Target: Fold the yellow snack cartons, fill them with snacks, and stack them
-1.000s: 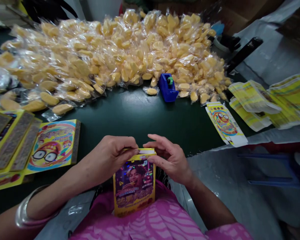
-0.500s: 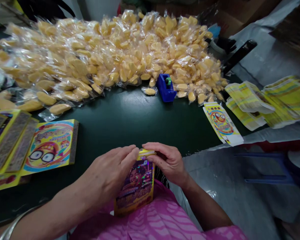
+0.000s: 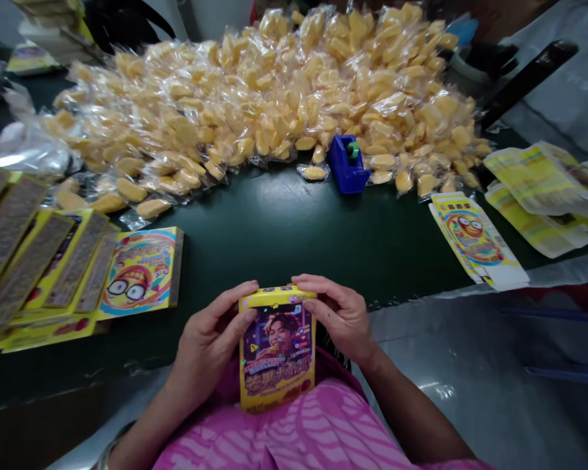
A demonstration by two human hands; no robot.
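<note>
A yellow box [image 3: 278,352] with a printed photo of a person stands upright against my lap, its top closed. My left hand [image 3: 215,333] grips its upper left corner, thumb on the front and fingers at the top edge. At the upper right corner my right hand [image 3: 343,316] holds the same box, thumb on the front face. Beyond the hands, on the dark green table [image 3: 274,228], sits a blue tape dispenser [image 3: 349,171] with a green roll.
A large heap of wrapped yellow pieces [image 3: 255,104] spans the table's back. Assembled boxes [image 3: 140,274] are stacked at left. Flat cartons [image 3: 475,238] lie at right, beside more yellow flat sheets [image 3: 543,189]. A black bar [image 3: 529,81] juts up at back right.
My left hand has shifted off the box's front to its upper left corner, uncovering the printed face. The box now faces me more squarely. The whole view has shifted, with table items appearing farther right.
</note>
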